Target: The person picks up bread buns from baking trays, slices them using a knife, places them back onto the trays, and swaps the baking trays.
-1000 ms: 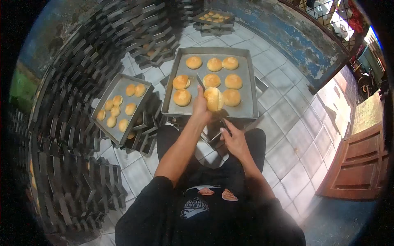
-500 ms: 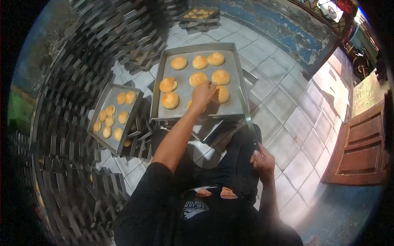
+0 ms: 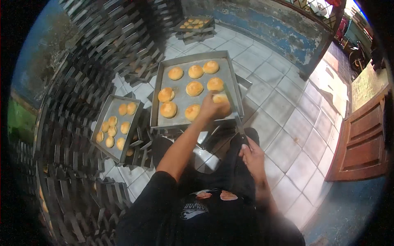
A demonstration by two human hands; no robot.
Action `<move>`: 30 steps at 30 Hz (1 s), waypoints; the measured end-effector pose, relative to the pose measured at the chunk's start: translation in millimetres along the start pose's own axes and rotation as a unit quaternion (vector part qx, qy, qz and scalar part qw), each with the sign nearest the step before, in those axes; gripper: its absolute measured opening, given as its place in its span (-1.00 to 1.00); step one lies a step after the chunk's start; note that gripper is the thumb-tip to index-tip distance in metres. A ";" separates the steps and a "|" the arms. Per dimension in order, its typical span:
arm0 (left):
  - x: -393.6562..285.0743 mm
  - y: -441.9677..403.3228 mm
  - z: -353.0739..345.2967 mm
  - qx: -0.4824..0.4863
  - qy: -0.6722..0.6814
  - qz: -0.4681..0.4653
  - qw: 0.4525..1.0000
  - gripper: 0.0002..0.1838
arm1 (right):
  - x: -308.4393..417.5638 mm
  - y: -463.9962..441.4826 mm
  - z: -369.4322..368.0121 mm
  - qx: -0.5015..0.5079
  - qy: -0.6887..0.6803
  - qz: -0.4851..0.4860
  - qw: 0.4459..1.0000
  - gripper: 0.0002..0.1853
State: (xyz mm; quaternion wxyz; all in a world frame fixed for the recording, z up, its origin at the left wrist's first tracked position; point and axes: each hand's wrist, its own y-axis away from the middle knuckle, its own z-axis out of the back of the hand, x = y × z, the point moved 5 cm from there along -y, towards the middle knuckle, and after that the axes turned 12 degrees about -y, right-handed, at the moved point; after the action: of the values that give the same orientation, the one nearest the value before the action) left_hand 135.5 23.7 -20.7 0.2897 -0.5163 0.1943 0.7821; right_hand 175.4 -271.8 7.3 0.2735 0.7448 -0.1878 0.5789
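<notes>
A metal tray (image 3: 197, 58) holding several golden buns stands in front of me. My left hand (image 3: 214, 107) is closed on a bun (image 3: 221, 98) at the tray's near right corner, its fingers partly blurred. Another bun (image 3: 192, 112) lies just left of that hand. In my right hand (image 3: 251, 153) is the handle of a long knife (image 3: 237, 117), its blade slanting up across the tray's right edge, beside the gripped bun.
A smaller tray of buns (image 3: 132, 129) rests on stacked trays at the left. Tall stacks of metal trays (image 3: 78, 106) line the left side. Another tray of buns (image 3: 195, 29) stands at the back. A wooden door (image 3: 361, 143) is at the right.
My left hand has let go of one bun, now in the tray's near row, and moved right onto another. My right hand first drew the knife away, then brought it back toward the tray.
</notes>
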 end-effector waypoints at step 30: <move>-4.3 19.0 35.5 -0.020 0.697 0.086 0.712 -0.62 | 29.7 -0.3 -81.4 0.031 0.163 0.155 0.974 -0.47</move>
State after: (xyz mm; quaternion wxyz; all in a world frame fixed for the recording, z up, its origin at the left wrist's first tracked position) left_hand 99.7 29.6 -2.8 -0.0067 -0.9017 0.3685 0.2260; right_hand 121.5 -219.6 50.6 0.1845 0.6103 -0.2357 0.7335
